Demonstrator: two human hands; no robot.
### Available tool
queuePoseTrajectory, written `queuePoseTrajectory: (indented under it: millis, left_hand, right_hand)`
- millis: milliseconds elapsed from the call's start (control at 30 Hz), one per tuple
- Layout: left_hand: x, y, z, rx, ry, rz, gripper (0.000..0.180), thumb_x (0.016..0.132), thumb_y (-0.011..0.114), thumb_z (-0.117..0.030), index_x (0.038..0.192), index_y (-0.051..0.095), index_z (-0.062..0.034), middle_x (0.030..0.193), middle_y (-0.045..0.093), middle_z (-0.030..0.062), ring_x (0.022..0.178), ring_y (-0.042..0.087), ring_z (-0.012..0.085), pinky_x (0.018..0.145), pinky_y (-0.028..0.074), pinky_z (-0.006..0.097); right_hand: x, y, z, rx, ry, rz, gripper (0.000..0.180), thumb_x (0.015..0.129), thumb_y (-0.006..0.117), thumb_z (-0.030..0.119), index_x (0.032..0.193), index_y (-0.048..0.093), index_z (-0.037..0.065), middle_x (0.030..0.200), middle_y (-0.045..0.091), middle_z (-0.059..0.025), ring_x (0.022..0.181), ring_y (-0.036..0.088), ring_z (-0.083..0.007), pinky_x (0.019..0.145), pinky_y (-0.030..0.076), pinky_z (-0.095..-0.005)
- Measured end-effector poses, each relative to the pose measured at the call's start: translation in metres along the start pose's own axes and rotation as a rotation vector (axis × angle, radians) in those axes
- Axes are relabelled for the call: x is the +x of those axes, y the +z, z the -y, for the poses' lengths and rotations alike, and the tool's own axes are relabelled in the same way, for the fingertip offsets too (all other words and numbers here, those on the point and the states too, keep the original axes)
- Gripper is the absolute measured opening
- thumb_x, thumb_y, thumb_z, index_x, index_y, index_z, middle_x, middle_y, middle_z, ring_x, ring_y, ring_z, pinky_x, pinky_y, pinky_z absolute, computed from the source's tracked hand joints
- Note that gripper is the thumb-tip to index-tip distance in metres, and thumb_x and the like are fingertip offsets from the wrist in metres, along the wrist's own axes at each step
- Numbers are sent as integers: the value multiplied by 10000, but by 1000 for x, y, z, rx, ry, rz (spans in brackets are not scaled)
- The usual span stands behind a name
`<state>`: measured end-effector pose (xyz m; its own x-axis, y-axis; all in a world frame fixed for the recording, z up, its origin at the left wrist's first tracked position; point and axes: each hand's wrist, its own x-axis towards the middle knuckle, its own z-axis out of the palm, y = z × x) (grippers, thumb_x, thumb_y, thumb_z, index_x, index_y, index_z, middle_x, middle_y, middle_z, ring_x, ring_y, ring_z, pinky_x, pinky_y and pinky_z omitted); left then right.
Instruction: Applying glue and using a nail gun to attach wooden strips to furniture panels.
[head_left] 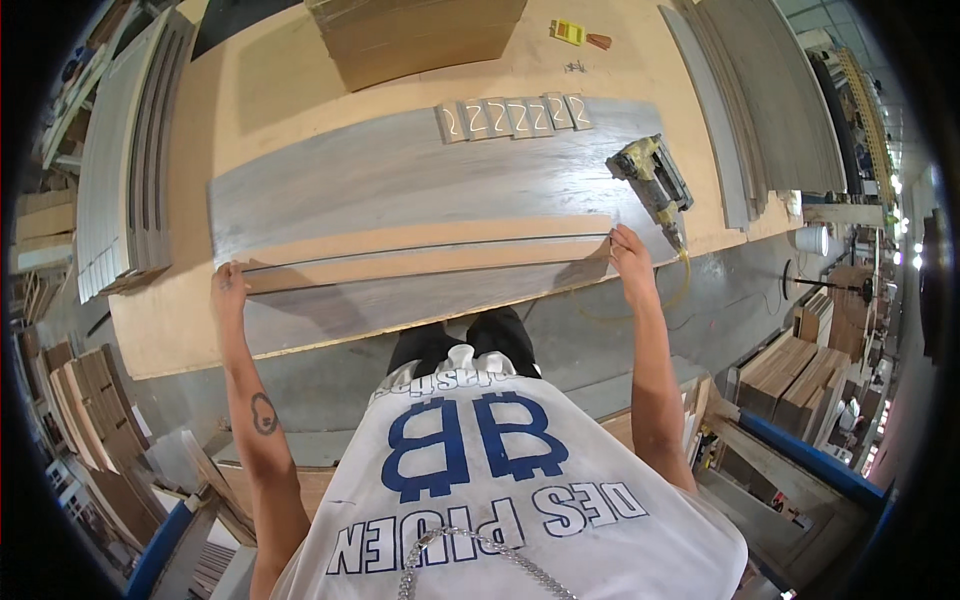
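A long tan wooden strip [420, 240] with a dark line running along its length lies across a grey wood-grain panel [380, 160] on the worktable. My left hand [229, 288] grips its left end, fingers closed around the edge. At the opposite end, my right hand [630, 262] pinches the corner. Just beyond the right hand, a nail gun [652, 178] with a yellowish body rests on the panel, its air hose trailing off the table's edge. Several small grey blocks [512, 118] with white squiggles on them stand in a row along the panel's far edge.
A cardboard box [420, 40] sits at the far side of the table [150, 330]. Stacked grey boards [140, 150] line the left, and more panels [770, 100] the right. A yellow packet [567, 32] lies near loose small fasteners [574, 68]. Wood stacks [800, 375] stand lower right.
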<state>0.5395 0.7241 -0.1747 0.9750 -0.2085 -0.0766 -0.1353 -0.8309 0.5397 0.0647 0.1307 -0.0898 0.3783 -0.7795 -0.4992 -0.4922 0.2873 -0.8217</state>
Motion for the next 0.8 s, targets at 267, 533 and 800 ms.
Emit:
queuePoseTrajectory:
  millis: [267, 533, 800]
  left_hand:
    - [8, 9, -19, 32, -89, 55, 490, 1008, 543, -424, 1151, 669, 28, 1110, 698, 242, 1012, 675, 356, 898, 507, 408]
    - [2, -25, -77, -209, -277, 43, 575, 1014, 548, -471, 1328, 600, 7, 1297, 645, 223, 1224, 604, 272, 1003, 471, 387]
    - [-75, -76, -244, -1709, -66, -784, 531, 1032, 547, -467, 1330, 556, -28, 1282, 616, 89, 1150, 578, 199, 973, 478, 372]
  right_hand:
    - [17, -8, 0, -167, 28, -66, 496, 951, 489, 71, 1434, 495, -42, 1284, 650, -153, 1128, 601, -218, 922, 481, -339]
    - [23, 7, 31, -419, -195, -228, 310, 966, 542, 183, 1135, 674, -41, 1075, 715, -195, 1032, 664, -313, 901, 484, -382]
    - [5, -74, 64, 990, -565, -484, 425, 1016, 583, 383, 1165, 640, -11, 1149, 701, -142, 992, 705, -250, 822, 596, -347]
